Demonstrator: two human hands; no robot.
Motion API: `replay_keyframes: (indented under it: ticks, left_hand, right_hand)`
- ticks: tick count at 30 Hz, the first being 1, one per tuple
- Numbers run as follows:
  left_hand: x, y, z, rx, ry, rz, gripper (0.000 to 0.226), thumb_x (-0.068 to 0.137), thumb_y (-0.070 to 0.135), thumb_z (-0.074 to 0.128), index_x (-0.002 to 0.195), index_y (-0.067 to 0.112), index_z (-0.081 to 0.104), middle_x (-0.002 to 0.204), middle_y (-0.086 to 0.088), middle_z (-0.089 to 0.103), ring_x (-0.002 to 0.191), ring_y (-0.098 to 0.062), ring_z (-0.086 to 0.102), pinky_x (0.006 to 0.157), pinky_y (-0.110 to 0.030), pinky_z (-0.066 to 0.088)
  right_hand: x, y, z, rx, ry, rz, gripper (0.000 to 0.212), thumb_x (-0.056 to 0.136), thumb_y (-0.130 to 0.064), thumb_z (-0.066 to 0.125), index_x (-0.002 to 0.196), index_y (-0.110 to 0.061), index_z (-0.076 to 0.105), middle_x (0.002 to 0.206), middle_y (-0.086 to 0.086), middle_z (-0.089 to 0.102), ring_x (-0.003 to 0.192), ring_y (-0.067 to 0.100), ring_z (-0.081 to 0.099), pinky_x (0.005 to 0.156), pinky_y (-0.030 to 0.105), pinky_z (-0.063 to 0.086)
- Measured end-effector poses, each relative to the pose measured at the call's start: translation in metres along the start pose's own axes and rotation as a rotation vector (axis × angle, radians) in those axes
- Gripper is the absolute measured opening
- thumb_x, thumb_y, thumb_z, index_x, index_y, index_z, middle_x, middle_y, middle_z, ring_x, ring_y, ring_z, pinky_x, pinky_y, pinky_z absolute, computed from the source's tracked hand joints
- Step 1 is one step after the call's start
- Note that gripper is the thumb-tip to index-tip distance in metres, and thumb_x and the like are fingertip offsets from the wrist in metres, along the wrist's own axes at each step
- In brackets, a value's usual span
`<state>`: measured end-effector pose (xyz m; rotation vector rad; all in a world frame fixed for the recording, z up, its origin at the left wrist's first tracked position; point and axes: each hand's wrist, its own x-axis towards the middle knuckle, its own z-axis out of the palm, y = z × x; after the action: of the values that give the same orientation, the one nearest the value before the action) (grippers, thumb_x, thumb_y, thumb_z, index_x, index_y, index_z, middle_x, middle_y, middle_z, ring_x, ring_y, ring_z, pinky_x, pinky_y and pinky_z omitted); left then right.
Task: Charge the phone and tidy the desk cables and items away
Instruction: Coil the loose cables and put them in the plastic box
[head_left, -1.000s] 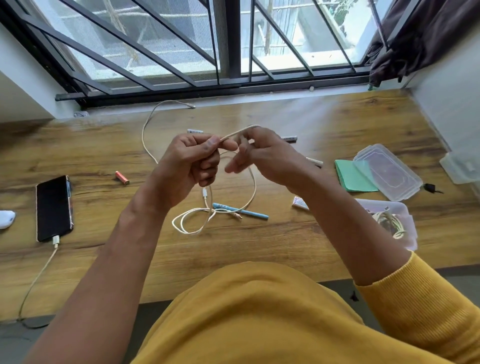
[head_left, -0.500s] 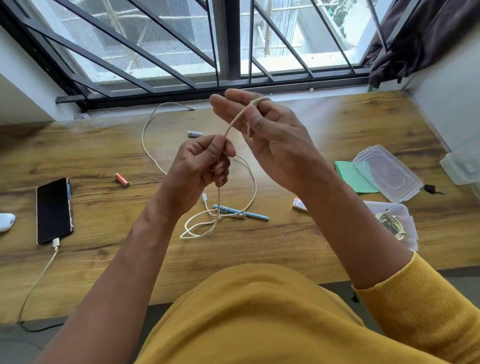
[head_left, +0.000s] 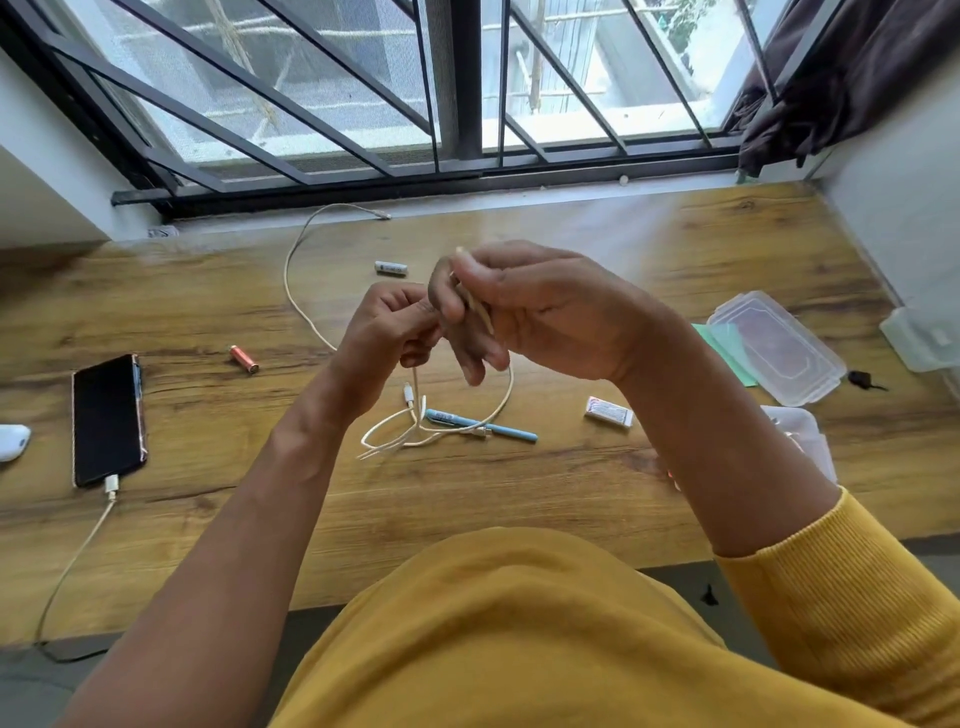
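Note:
A long white cable (head_left: 294, 280) trails from the window sill across the wooden desk (head_left: 519, 499) up into both hands. My left hand (head_left: 387, 338) grips a bunch of it, with loops hanging down onto the desk. Close beside it, my right hand (head_left: 524, 312) pinches a strand of the same cable between thumb and fingers. At the left lies a black phone (head_left: 108, 419), screen up, with a white charging cable (head_left: 78, 551) plugged into its near end.
On the desk lie a blue pen (head_left: 498, 429), a red battery (head_left: 244, 359), a silver battery (head_left: 390, 268) and a small white eraser (head_left: 609, 411). A clear lid (head_left: 779, 347) rests on green paper at the right, near a clear box (head_left: 802, 431). A white object (head_left: 11, 441) sits at the left edge.
My right hand rose with the strand towards the window, then came back down next to my left hand. The loops on the desk shifted slightly.

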<state>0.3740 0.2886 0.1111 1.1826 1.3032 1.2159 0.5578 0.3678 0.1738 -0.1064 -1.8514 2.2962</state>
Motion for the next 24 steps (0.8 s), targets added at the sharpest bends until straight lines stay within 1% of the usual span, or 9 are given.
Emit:
replay_keyframes:
  ticks: [2,3,4,7,9,12,15,20,24]
  left_hand:
    - [0.0,0.003,0.0,0.042,0.01,0.002,0.036,0.089,0.022,0.061,0.073,-0.01,0.06,0.058,-0.022,0.047,0.049,-0.019,0.038,0.047,-0.027,0.023]
    - [0.0,0.004,-0.001,0.059,0.012,0.001,0.037,0.091,0.023,0.062,0.071,-0.009,0.06,0.057,-0.02,0.045,0.049,-0.019,0.036,0.046,-0.03,0.022]
    - [0.001,0.004,-0.002,0.077,0.011,-0.001,0.043,0.094,0.025,0.062,0.07,-0.011,0.058,0.056,-0.02,0.042,0.05,-0.019,0.034,0.047,-0.032,0.021]
    - [0.002,0.007,-0.009,0.129,0.017,-0.02,0.047,0.099,0.028,0.063,0.062,0.0,0.06,0.052,-0.007,0.045,0.046,-0.015,0.033,0.045,-0.03,0.022]
    - [0.001,0.01,-0.012,0.153,0.002,-0.023,0.041,0.098,0.029,0.065,0.061,0.01,0.069,0.053,-0.001,0.055,0.047,-0.016,0.036,0.045,-0.03,0.025]
    - [0.0,0.01,-0.014,0.167,-0.001,-0.026,0.036,0.097,0.028,0.065,0.07,0.003,0.07,0.055,0.003,0.056,0.048,-0.013,0.036,0.044,-0.026,0.027]
    - [-0.001,0.009,-0.016,0.149,0.012,-0.019,0.033,0.101,0.026,0.064,0.078,0.004,0.072,0.059,-0.006,0.044,0.052,-0.015,0.033,0.046,-0.027,0.027]
    - [-0.005,0.011,-0.013,0.07,0.024,-0.012,0.029,0.109,0.013,0.054,0.09,0.003,0.073,0.06,-0.002,0.041,0.053,-0.013,0.034,0.048,-0.024,0.032]
    - [-0.007,0.01,-0.009,-0.058,-0.002,-0.019,0.03,0.109,0.019,0.054,0.09,0.002,0.069,0.06,0.0,0.04,0.054,-0.014,0.035,0.05,-0.025,0.034]
  right_hand:
    - [-0.002,0.001,0.001,-0.088,-0.069,0.061,0.035,0.113,-0.012,0.027,0.099,0.0,0.058,0.063,0.01,0.054,0.06,0.021,0.055,0.077,0.059,0.053]
    - [-0.003,0.002,0.001,-0.132,-0.109,0.103,0.035,0.113,-0.012,0.029,0.098,0.0,0.059,0.063,0.01,0.055,0.059,0.022,0.055,0.081,0.067,0.05]
    - [-0.004,0.002,0.002,-0.176,-0.152,0.153,0.035,0.112,-0.014,0.032,0.097,-0.001,0.06,0.062,0.011,0.056,0.059,0.022,0.054,0.083,0.071,0.047]
    - [-0.006,0.008,0.004,-0.354,-0.196,0.348,0.036,0.112,-0.022,0.04,0.098,0.001,0.063,0.063,0.013,0.059,0.06,0.022,0.055,0.081,0.054,0.051]
    - [-0.004,0.016,0.007,-0.479,-0.125,0.468,0.037,0.115,-0.023,0.041,0.101,0.001,0.065,0.068,0.016,0.06,0.064,0.025,0.055,0.076,0.046,0.051]
    - [0.001,0.025,0.008,-0.59,0.055,0.577,0.036,0.115,-0.025,0.041,0.096,-0.004,0.065,0.07,0.017,0.062,0.063,0.024,0.055,0.066,0.033,0.048]
    - [0.004,0.026,0.007,-0.663,0.211,0.574,0.035,0.115,-0.027,0.041,0.093,-0.011,0.063,0.07,0.007,0.066,0.067,0.021,0.058,0.069,0.033,0.049]
    - [0.006,0.033,-0.001,-0.785,0.419,0.495,0.029,0.113,-0.03,0.043,0.097,-0.014,0.062,0.08,0.0,0.073,0.077,0.017,0.065,0.079,0.044,0.055]
    - [0.008,0.037,-0.005,-0.649,0.59,0.293,0.024,0.113,-0.02,0.043,0.1,-0.009,0.061,0.091,0.009,0.074,0.087,0.023,0.067,0.088,0.043,0.055]
